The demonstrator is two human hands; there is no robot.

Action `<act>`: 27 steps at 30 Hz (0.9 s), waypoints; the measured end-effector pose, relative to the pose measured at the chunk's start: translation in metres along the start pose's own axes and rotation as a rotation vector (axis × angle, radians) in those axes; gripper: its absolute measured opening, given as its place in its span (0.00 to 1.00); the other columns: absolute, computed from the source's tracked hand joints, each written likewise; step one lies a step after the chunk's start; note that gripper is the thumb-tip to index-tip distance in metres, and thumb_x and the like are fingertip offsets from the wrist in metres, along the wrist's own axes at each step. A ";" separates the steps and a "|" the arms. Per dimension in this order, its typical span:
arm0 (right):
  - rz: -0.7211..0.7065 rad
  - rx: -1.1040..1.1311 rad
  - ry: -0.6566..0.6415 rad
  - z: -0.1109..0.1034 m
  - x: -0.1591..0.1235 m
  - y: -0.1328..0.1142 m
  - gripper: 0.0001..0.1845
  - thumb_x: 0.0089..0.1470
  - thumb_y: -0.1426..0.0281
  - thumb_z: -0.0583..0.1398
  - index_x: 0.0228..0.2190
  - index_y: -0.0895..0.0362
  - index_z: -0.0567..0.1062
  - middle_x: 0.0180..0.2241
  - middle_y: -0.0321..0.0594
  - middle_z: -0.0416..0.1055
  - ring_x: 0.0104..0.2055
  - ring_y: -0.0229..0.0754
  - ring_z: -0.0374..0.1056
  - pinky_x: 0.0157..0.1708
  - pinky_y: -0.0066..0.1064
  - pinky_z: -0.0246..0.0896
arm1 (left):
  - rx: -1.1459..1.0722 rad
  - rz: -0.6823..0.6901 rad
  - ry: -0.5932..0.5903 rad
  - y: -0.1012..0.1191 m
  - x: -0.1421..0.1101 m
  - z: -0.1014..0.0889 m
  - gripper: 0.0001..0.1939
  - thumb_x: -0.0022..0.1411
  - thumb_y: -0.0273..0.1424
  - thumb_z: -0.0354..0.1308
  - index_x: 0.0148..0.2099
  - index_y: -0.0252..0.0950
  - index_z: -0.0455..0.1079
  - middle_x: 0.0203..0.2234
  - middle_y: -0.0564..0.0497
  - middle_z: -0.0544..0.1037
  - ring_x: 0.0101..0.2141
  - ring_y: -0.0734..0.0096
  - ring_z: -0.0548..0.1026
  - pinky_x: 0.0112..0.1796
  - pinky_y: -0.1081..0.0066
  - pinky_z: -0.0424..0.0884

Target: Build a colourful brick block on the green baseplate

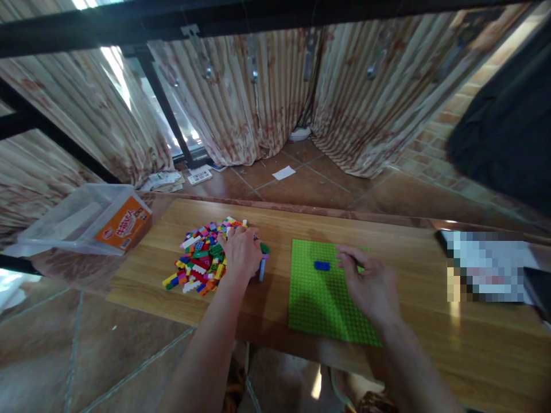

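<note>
My left hand (242, 251) rests over the right side of a heap of colourful toy bricks (206, 256), palm down with its fingers spread. Its fingertips touch or hover just above the bricks; I cannot tell which, and the hand hides part of the heap. A green studded baseplate (312, 304) lies to the right of the heap. One dark blue brick (322, 265) sits on its upper part. My right hand (370, 284) is over the baseplate's right side, its fingers loosely bent and thumb apart from them. Nothing shows between its fingers, which point toward the blue brick.
A clear plastic bin (86, 221) with an orange label stands at the left end of the wooden table (275, 310). A pixelated, blurred-out item (486, 267) lies at the right, beside a dark object (538, 292). Patterned curtains (258, 97) hang beyond the table.
</note>
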State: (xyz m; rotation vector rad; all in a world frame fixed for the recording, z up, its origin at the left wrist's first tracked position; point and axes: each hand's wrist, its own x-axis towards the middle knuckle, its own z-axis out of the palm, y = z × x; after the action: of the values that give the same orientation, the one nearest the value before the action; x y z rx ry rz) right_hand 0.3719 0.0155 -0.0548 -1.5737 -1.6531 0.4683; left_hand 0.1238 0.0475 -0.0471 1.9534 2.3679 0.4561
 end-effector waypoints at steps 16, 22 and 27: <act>-0.038 0.340 -0.188 0.010 -0.011 -0.025 0.17 0.56 0.61 0.60 0.46 0.52 0.76 0.43 0.42 0.77 0.41 0.44 0.73 0.42 0.38 0.70 | -1.599 -0.222 -0.236 0.037 -0.037 -0.002 0.11 0.50 0.31 0.66 0.39 0.35 0.77 0.33 0.51 0.79 0.34 0.72 0.75 0.42 0.68 0.70; -0.058 0.461 -0.159 0.016 -0.021 -0.040 0.12 0.53 0.62 0.63 0.42 0.48 0.79 0.44 0.40 0.75 0.47 0.46 0.71 0.46 0.41 0.70 | -2.063 -0.389 -0.624 0.065 -0.063 0.005 0.16 0.43 0.31 0.72 0.36 0.33 0.77 0.31 0.50 0.78 0.33 0.74 0.75 0.40 0.71 0.68; 0.060 0.393 -0.157 0.014 -0.020 -0.037 0.14 0.52 0.58 0.63 0.40 0.51 0.78 0.40 0.40 0.77 0.40 0.45 0.74 0.43 0.40 0.71 | -1.849 -0.284 -0.494 0.053 -0.057 0.002 0.14 0.47 0.34 0.69 0.36 0.34 0.76 0.28 0.52 0.77 0.28 0.75 0.74 0.36 0.71 0.69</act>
State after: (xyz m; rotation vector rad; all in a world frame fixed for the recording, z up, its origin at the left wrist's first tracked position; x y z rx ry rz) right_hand 0.3346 -0.0057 -0.0420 -1.3215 -1.5158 0.9087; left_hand 0.1862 0.0014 -0.0445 0.6298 0.8727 1.2306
